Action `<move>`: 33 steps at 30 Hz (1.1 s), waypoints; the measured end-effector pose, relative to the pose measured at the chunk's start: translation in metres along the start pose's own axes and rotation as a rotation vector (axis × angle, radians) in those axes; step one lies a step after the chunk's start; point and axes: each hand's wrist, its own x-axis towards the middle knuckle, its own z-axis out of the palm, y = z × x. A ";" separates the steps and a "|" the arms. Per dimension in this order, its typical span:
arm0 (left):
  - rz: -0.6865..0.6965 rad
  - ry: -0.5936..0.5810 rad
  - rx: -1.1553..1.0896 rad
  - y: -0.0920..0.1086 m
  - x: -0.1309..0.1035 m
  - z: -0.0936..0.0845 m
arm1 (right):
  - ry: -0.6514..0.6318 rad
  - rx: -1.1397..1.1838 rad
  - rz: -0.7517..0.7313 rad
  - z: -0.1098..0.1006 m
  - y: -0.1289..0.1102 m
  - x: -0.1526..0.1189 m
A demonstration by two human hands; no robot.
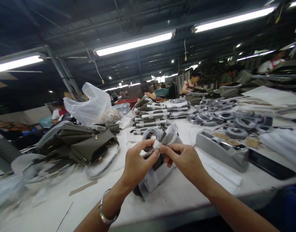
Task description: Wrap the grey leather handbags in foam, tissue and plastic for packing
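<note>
A coiled bag strap [151, 132] in thin, cloudy wrapping is held up above the near part of the table. My left hand [138, 161] pinches it from the left, thumb and forefinger closed about a white band [157, 144] around the bundle. From the right, the thumb and fingers of my right hand [183, 158] close on the same band. Crumpled wrapping [171, 134] sticks up behind my fingers. Below the hands lies a dark strap piece in white wrapping [152, 182], partly hidden by them. My left wrist wears a silver bangle [103, 207].
A grey tape dispenser [219, 151] and a black phone-like slab [271, 164] lie to the right. Olive bags [90, 146] pile up at left beside a clear plastic bag [88, 104]. Wrapped stacks [152, 114] and coiled straps [237, 124] stand behind. Several people work farther back.
</note>
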 end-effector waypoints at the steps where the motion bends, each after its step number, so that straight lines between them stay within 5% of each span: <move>1: 0.001 0.000 0.009 0.000 0.000 0.000 | 0.009 -0.019 -0.003 -0.001 0.000 -0.001; 11: -0.046 -0.032 0.016 0.003 -0.001 -0.003 | -0.043 0.016 -0.065 0.001 0.008 -0.005; 23: -0.111 -0.292 -0.206 0.010 0.005 -0.018 | 0.022 0.126 -0.171 0.004 0.024 0.006; 33: -0.244 -0.274 -0.281 0.008 0.005 -0.018 | 0.064 0.059 -0.037 0.012 0.005 0.017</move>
